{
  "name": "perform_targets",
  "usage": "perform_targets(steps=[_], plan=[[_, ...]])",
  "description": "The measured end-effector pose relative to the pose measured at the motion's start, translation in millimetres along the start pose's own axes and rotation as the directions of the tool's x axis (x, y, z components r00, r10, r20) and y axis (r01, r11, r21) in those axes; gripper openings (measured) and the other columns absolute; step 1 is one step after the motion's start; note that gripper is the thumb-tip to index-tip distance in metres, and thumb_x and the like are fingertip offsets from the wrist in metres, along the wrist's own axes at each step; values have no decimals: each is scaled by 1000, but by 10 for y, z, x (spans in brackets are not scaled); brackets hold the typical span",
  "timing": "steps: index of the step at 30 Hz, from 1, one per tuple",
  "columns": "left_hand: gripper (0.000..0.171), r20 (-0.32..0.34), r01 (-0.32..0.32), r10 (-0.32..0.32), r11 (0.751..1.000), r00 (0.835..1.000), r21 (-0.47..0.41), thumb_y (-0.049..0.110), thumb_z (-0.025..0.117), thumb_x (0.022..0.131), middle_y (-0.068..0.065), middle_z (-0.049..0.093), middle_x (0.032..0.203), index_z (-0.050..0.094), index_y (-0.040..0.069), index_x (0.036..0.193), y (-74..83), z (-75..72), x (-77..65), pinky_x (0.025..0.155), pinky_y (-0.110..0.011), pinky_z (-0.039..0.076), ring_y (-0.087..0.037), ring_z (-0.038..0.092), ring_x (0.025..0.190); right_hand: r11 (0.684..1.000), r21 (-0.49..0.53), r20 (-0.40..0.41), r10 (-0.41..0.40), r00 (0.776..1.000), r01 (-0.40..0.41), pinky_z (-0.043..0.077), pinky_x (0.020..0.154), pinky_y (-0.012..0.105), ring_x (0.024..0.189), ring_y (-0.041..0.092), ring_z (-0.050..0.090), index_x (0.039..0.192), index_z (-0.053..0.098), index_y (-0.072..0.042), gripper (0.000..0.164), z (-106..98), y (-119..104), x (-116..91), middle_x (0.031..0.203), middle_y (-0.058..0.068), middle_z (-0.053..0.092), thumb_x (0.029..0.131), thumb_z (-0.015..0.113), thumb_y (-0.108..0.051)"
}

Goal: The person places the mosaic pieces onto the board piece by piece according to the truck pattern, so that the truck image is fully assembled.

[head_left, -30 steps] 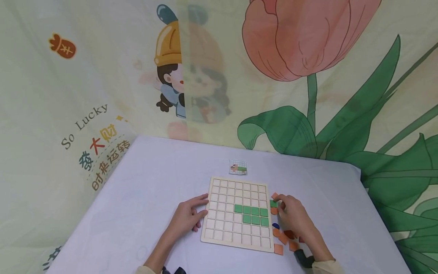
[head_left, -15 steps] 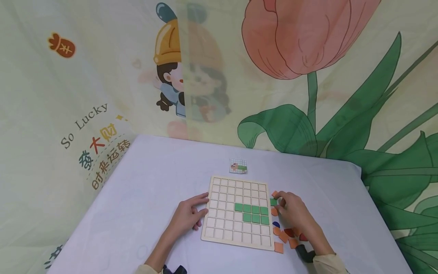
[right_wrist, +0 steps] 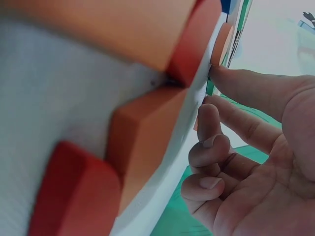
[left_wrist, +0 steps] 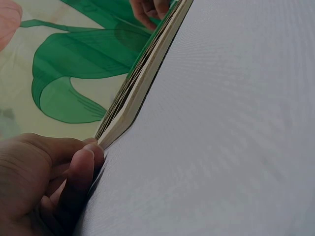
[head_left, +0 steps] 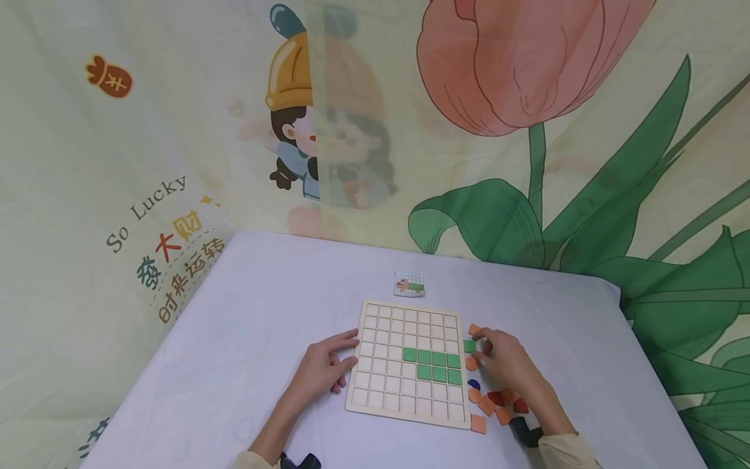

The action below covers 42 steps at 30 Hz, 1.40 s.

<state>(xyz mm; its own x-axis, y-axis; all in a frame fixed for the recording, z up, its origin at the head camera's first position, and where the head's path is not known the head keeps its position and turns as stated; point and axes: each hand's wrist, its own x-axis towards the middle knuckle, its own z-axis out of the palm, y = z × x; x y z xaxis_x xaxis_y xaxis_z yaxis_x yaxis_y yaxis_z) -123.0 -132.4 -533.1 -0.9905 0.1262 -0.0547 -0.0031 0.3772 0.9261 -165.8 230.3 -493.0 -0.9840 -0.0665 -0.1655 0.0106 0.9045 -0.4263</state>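
Note:
A pale wooden grid board (head_left: 377, 374) lies on the white table, with green square tiles (head_left: 437, 359) filling part of two rows. At its left edge rests my left hand (head_left: 319, 369); index finger and thumb touch the rim apart from each other, and in the left wrist view the fingertips meet the board's edge (left_wrist: 125, 120). Beside the right edge, my right hand (head_left: 508, 359) has thumb and index at opposite sides of a loose green square tile (head_left: 469, 346), pinching it. An orange square tile (head_left: 474, 329) sits by the index fingertip, an orange disc (right_wrist: 222, 45) by the thumb.
Several loose pieces lie right of the board: a blue half-round (head_left: 474, 385), an orange disc (head_left: 475, 395), orange squares (head_left: 478, 424) and red pieces (head_left: 521, 406). A small pattern card (head_left: 409, 284) lies behind the board. Printed cloth (head_left: 351, 247) hangs behind the table.
My right thumb and index have spread a little around the loose green tile. The nearby orange square has shifted slightly outward. My left hand stays at the board's edge.

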Motion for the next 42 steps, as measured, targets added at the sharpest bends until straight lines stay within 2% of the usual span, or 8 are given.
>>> perform_targets(steps=[9, 19, 23, 31, 42], plan=[[41, 1, 3, -3, 1000, 1000, -1, 3, 75, 94, -3, 64, 153, 71, 3, 135, -8, 3, 8, 40, -28, 53, -11, 57, 43, 1000, -25, -11, -8, 1000, 8, 58, 71, 32, 86, 21, 57, 122, 71, -4, 31, -9, 23, -14, 93, 8, 67, 92, 80, -10], [41, 1, 5, -5, 1000, 1000, 9, 4, 75, 95, -3, 63, 154, 70, 3, 136, -1, -3, 6, 40, -27, 53, -11, 57, 43, 1000, 4, -20, -22, 1000, 23, 52, 63, 26, 81, 18, 56, 122, 71, -3, 34, 0, -30, -144, 92, 6, 66, 91, 82, -12], [41, 3, 5, -5, 1000, 1000, 3, 3, 75, 95, -4, 63, 153, 70, 3, 136, 8, -7, 6, 41, -27, 53, -11, 57, 43, 999, 12, -29, -49, 998, 50, 47, 60, 24, 77, 16, 54, 122, 71, -3, 33, 34, -115, -219, 92, 4, 65, 91, 81, -12], [42, -4, 7, -7, 1000, 1000, 22, 4, 75, 95, -4, 63, 154, 70, 3, 137, 21, -16, 19, 40, -27, 53, -11, 57, 43, 990, 32, -47, -138, 989, 140, 41, 63, 21, 75, 12, 48, 114, 73, -10, 25, 177, -397, -349, 84, -3, 57, 91, 83, -12], [43, 2, 6, -6, 1000, 1000, 9, 3, 75, 94, -5, 64, 153, 69, 3, 137, 26, -12, -1, 41, -27, 53, -11, 57, 43, 975, 4, -46, -220, 974, 221, 42, 61, 19, 73, 7, 47, 109, 74, -15, 23, 412, -688, -395, 83, -8, 54, 90, 85, -17]])
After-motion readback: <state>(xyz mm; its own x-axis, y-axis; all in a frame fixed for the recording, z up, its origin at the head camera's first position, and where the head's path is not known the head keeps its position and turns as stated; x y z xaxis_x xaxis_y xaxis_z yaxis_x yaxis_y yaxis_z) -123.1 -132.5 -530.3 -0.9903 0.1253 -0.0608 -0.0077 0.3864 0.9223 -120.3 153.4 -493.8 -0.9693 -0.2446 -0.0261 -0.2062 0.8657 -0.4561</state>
